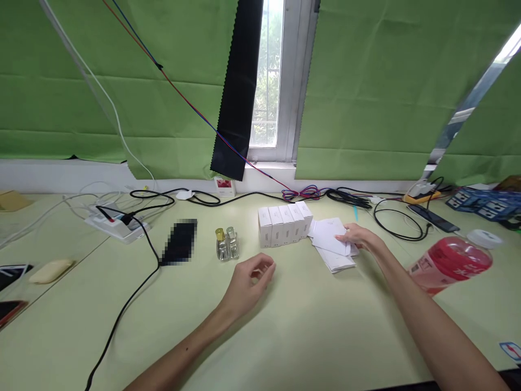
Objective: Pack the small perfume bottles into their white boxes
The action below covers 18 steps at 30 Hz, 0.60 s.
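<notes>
My right hand [355, 237] pinches the edge of a flat white folded carton [331, 234]. More flat white cartons [334, 262] lie beneath it on the table. Just to the left stands a row of several small white boxes [284, 225], upright and side by side. In front of that row, my left hand [251, 279] rests low over the table, fingers curled toward the thumb with nothing visible in them. Two small glass bottles [227, 244], one gold-capped and one silver-capped, stand together to the left of the boxes.
A pink-labelled bottle with a white cap [453, 263] is beside my right forearm. To the left are a blurred black object [179, 243], a white power strip [120, 225] and a black cable [134, 296]. Coiled wires [301, 193] run along the back, near a phone [433, 217].
</notes>
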{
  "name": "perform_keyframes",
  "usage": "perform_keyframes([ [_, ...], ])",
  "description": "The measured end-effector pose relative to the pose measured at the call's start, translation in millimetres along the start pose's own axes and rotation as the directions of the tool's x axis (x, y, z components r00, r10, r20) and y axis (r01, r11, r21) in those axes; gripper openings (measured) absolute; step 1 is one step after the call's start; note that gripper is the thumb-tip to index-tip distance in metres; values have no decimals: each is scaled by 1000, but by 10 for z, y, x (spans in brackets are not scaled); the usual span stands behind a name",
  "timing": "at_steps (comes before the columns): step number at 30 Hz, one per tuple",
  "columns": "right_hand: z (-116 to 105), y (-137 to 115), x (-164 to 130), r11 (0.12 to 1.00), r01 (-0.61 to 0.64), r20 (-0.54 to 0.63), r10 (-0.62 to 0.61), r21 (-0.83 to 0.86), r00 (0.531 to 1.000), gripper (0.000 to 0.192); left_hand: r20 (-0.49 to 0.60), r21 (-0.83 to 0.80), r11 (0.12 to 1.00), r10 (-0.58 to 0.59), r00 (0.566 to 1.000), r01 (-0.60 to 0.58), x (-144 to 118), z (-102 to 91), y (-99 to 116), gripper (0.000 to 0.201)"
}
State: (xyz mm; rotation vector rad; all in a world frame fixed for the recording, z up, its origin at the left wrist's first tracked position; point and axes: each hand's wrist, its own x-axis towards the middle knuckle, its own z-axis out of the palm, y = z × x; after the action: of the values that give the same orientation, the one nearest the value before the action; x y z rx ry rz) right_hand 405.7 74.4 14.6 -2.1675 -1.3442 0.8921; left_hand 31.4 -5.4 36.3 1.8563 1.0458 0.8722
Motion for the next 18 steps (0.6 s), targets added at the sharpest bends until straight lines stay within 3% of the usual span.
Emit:
perform_keyframes([
  [3, 18, -39, 15, 992, -60, -20, 58, -110, 998, 37, -67, 316, 940, 161, 985, -132, 219, -72, 88, 19],
  [7, 56, -104, 20, 970, -55, -77, 38, -236, 996, 30, -93, 587, 807, 141, 986, -60, 606, -196, 223, 47],
  [11, 86, -174, -5, 942, -67, -149, 18, -330, 989, 41, 7, 620, 784, -20, 1000, 12, 931, -302, 277, 80],
  [18, 25, -297, -139, 928, 24, -147, -84, -371, 986, 47, 37, 619, 784, -84, 996, 43, 1110, -401, 263, 77],
])
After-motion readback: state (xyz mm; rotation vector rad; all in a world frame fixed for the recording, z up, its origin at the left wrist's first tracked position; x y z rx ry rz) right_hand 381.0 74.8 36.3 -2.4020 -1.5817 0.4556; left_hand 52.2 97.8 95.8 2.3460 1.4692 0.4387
